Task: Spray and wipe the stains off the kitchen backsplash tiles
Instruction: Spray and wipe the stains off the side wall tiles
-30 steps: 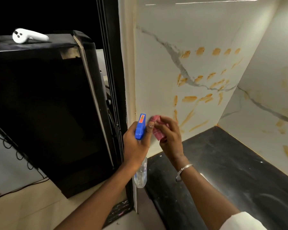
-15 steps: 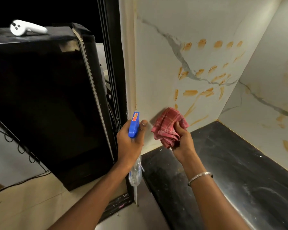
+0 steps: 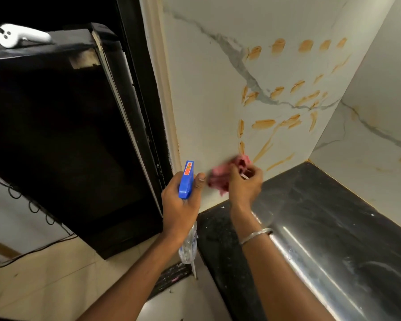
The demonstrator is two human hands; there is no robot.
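Head view: left hand [image 3: 180, 205] wraps its fingers round the spray bottle [image 3: 187, 181], blue head up, clear body hanging below the wrist. Right hand [image 3: 244, 184] bunches a pink cloth [image 3: 220, 174], fingers curled on it, blurred, just in front of the lower backsplash tiles [image 3: 206, 100]. Orange stains [image 3: 263, 123] streak the tiles above the black countertop [image 3: 322, 216]. Bangle [image 3: 256, 235] on the right wrist.
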